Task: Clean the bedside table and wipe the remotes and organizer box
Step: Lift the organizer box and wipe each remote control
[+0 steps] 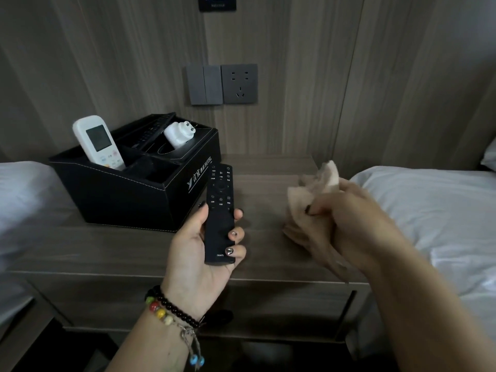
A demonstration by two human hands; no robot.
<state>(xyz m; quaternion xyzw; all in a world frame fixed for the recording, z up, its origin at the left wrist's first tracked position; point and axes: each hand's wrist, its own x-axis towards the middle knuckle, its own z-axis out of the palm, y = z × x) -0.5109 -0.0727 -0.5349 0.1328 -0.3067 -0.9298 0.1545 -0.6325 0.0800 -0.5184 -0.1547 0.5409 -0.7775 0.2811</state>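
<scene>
Left hand (204,245) grips the black remote (220,213) just right of the organizer box (128,194). Right hand (346,213) bunches the cloth (311,194), further right, apart. Wiping appears mid-course: white remote (98,142) and a second black remote (153,130) sit boxed.

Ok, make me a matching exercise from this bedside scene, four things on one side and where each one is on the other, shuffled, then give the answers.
Things
1. black remote
2. white remote
3. cloth
4. white plug adapter

Places
A. standing in the front left compartment of the organizer box
B. bunched in the right hand
C. held in the left hand above the bedside table
D. at the back right of the organizer box

Pairs: 1-C, 2-A, 3-B, 4-D
</scene>
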